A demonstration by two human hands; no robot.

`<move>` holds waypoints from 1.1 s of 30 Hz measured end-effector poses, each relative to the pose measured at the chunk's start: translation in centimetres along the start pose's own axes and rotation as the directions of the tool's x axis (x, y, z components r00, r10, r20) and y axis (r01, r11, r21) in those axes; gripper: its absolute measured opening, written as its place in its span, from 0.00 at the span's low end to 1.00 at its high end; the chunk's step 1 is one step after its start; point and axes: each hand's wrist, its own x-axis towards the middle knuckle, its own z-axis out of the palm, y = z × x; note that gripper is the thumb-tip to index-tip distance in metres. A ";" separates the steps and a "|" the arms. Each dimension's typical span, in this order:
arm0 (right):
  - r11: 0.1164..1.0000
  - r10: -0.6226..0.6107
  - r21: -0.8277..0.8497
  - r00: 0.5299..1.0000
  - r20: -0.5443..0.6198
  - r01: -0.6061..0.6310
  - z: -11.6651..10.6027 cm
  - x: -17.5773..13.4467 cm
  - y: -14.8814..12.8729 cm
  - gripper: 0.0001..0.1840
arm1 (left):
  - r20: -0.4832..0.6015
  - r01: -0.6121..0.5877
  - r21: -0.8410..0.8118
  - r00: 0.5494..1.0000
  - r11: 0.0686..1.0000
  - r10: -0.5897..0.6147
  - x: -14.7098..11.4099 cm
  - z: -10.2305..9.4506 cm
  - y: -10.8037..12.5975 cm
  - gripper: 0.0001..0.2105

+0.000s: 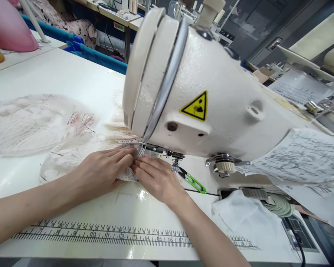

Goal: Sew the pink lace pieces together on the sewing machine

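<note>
White lace fabric (80,146) with gathered, ruffled edges lies on the sewing table and runs under the head of a sewing machine (222,100). My left hand (107,167) is closed on the fabric just left of the needle area, fingers reaching forward and thumb tucked low. My right hand (156,178) lies with its fingers flat and together on the fabric's near edge, its fingertips almost meeting the left hand's. The needle and presser foot are mostly hidden behind the machine head and my fingers. Green thread snips (193,181) lie right of my right hand.
A printed ruler (114,236) runs along the table's front. White cloth (247,218) and a coiled pale green strip (280,204) lie at right. Patterned paper (303,157) hangs from the machine. A pink object (11,27) stands at far left; other worktables are behind.
</note>
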 end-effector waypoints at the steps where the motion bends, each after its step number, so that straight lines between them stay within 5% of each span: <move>1: 1.000 0.005 -0.002 1.000 0.023 -0.005 0.0 -0.1 0.1 0.12 | -0.002 0.007 -0.012 1.000 1.000 -0.007 -0.1 0.1 0.0 0.19; 7: 0.999 0.020 0.027 0.991 0.136 -0.024 0.0 -0.5 0.5 0.12 | -0.007 -0.009 0.002 1.000 1.000 0.009 0.3 -0.3 0.2 0.21; 14: 0.999 0.040 0.003 0.998 0.039 -0.040 -0.1 -0.3 0.5 0.13 | 0.016 -0.087 0.140 0.996 0.986 0.086 1.0 -1.0 0.4 0.19; 33: 0.995 0.086 0.036 0.995 0.047 -0.088 -0.4 -0.9 1.9 0.12 | -0.002 -0.168 0.215 0.985 0.962 0.173 0.9 -0.4 0.4 0.20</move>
